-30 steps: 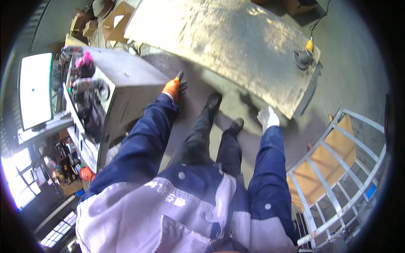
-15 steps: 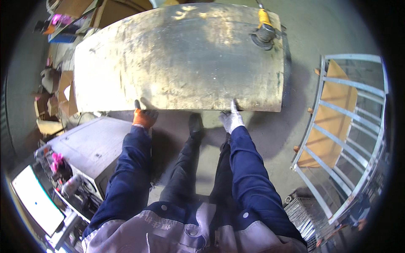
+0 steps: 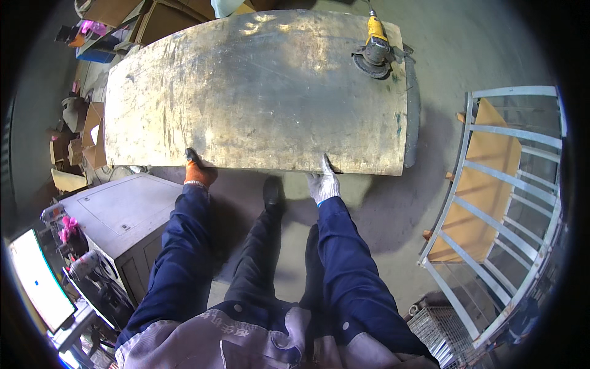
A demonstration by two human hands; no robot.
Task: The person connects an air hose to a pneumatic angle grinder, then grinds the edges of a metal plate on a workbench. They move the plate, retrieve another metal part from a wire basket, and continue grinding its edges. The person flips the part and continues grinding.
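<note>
A large worn board, its top pale and stained, spreads across the view in front of me. My left hand, in an orange glove with dark fingertips, grips its near edge, thumb on top and the other fingers hidden beneath. Farther right along the same edge, my right hand in a whitish glove holds on likewise, thumb laid over the surface. A yellow angle grinder with a dark disc lies on the board's far right corner. Below the right side shows a grey-blue surface.
A grey metal cabinet stands close on my left, beside a lit screen. To the right is a metal-barred rack with a brown panel in it. A wire basket sits lower right; cardboard boxes stand beyond the board.
The whole view has shifted a little, putting the board and grinder lower and farther left. Both hands stay on the near edge; my right hand sits slightly farther left along it.
</note>
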